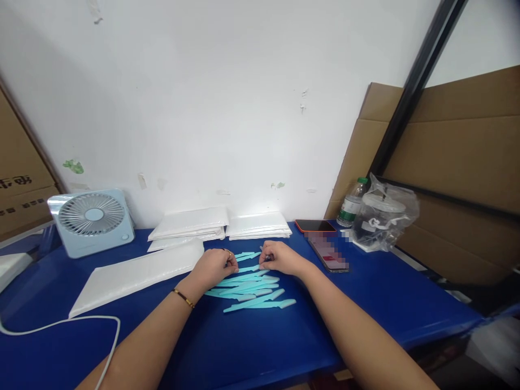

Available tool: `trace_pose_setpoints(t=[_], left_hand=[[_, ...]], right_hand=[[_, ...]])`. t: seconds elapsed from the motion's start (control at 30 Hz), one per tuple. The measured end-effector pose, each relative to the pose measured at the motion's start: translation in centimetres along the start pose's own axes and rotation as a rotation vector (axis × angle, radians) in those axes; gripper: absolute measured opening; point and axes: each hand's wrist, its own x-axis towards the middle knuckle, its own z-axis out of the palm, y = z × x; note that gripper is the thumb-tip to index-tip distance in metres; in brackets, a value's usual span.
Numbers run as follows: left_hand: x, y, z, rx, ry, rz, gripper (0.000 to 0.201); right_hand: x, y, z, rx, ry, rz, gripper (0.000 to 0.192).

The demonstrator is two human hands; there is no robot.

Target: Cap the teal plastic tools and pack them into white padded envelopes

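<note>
Item, centre of frame, as I see it: a loose pile of slim turquoise plastic sticks [249, 290], flat and tapered, fanned on the blue table [365, 303]. My left hand [213, 266] and right hand [280, 257] each pinch an end of one stick [248, 268] at the pile's upper edge. Left of the pile: a white padded envelope [138, 275].

Both hands rest on blue tabletop [365, 303]. Left hand [214, 266] and right hand [280, 257] pinch opposite ends of one turquoise razor [248, 268], above pile of turquoise razors [252, 292]. White mailers [134, 275] lie left; fan [91, 219] far left; phone [328, 252] just right; bagged jar [384, 216] behind phone.
</note>
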Motion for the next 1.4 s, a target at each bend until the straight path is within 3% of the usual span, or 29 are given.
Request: trace_pose_setpoints(t=[0.17, 0.3, 0.43, 0.6, 0.7, 1.03, 1.23, 1.33, 1.4], left_hand=[[0.3, -0.5, 0.2, 0.012, 0.028, -0.021, 0.017], [0.2, -1.5, -0.3, 0.059, 0.091, -0.044, 0.018], [-0.2, -1.5, -0.8, 0.050, 0.148, -0.038, 0.021], [-0.6, -0.1, -0.9, -0.069, -0.009, 0.031, 0.024], [-0.6, 0.2, -0.6, -0.087, -0.070, 0.046, 0.020], [-0.1, 0.1, -0.5, -0.014, -0.025, -0.015, 0.021], [-0.3, -1.0, -1.0, 0.113, 0.101, -0.026, 0.021], [-0.5, -0.7, -1.2, 0.070, 0.126, -0.031, 0.023], [-0.7, -0.2, -1.2, -0.014, 0.050, 0.002, 0.024]], right_hand=[[0.2, 0.4, -0.4, -0.106, 0.008, -0.033, 0.007], [-0.3, 1.9, -1.1, -0.139, 0.088, 0.049, 0.007], [-0.9, 1.9, -1.9, -0.003, 0.104, 0.056, 0.012], [-1.1, 0.0, -1.4, 0.125, -0.064, -0.009, 0.023], [-0.8, -0.3, -0.9, 0.103, -0.076, 0.007, 0.018], [-0.7, 1.9, -1.0, 0.015, -0.020, 0.049, 0.009], [-1.1, 2.5, -1.9, -0.085, 0.150, 0.130, 0.007], [-1.5, 1.6, -2.4, 0.027, 0.057, 0.091, 0.009], [-1.8, 0.8, -2.6, 0.081, -0.061, 0.057, 0.012]])
